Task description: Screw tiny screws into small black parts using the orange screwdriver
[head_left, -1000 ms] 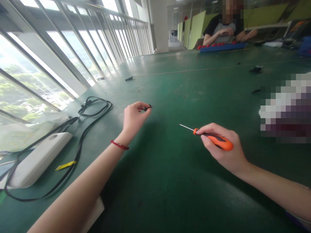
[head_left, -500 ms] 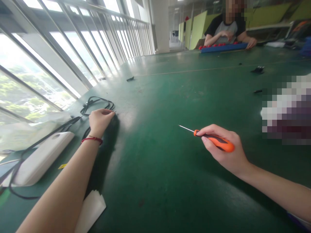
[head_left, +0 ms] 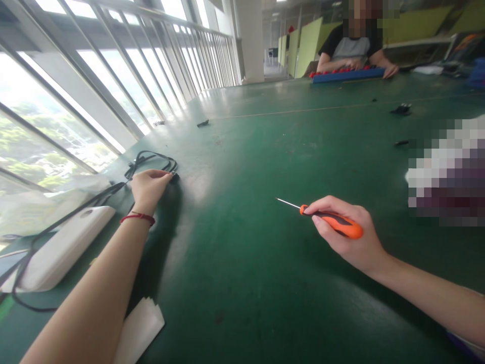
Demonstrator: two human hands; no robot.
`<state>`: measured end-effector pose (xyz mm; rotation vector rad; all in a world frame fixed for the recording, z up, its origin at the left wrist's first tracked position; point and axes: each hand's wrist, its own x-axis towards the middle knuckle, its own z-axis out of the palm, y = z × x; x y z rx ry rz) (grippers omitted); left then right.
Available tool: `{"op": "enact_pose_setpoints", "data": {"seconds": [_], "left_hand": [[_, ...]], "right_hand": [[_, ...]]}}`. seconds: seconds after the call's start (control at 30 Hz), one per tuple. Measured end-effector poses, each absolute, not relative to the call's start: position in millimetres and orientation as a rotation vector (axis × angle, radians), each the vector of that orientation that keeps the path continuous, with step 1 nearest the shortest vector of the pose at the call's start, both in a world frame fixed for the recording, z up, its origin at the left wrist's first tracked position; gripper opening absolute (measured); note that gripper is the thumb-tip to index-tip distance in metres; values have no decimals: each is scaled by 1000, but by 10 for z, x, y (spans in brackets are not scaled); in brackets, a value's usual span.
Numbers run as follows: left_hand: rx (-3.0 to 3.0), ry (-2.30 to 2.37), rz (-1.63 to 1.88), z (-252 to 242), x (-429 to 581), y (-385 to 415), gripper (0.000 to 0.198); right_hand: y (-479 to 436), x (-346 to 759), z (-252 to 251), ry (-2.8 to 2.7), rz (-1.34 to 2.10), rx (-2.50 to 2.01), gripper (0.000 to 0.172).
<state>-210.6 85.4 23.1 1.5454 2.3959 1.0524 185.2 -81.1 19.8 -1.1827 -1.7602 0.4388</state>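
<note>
My right hand is wrapped round the orange and black handle of a screwdriver. Its thin metal shaft points left and slightly up, above the green table. On the left, my left hand has its thumb and fingers pinched together, low over the table. A small dark piece shows at those fingertips; whether it is gripped or part of the cable is unclear. Just behind this hand, a black cable lies in loops, partly hidden by the hand.
A white power adapter-like box and folded white paper lie beside my left forearm. Small black parts are scattered on the green table. Across it, a person sits behind a blue tray with red pieces. Railings line the left.
My left hand has shifted slightly left, and the dark piece at its fingertips shows more clearly. The screwdriver in my right hand has moved a little left. The person opposite has lowered a hand to the tray.
</note>
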Motion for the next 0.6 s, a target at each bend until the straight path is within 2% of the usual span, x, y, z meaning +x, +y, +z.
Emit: {"op": "enact_pose_setpoints", "data": {"seconds": [0.6], "left_hand": [[1554, 2388, 979, 276, -2038, 810, 25]], "right_hand": [[-812, 1854, 195, -1772, 457, -1184, 12]]}}
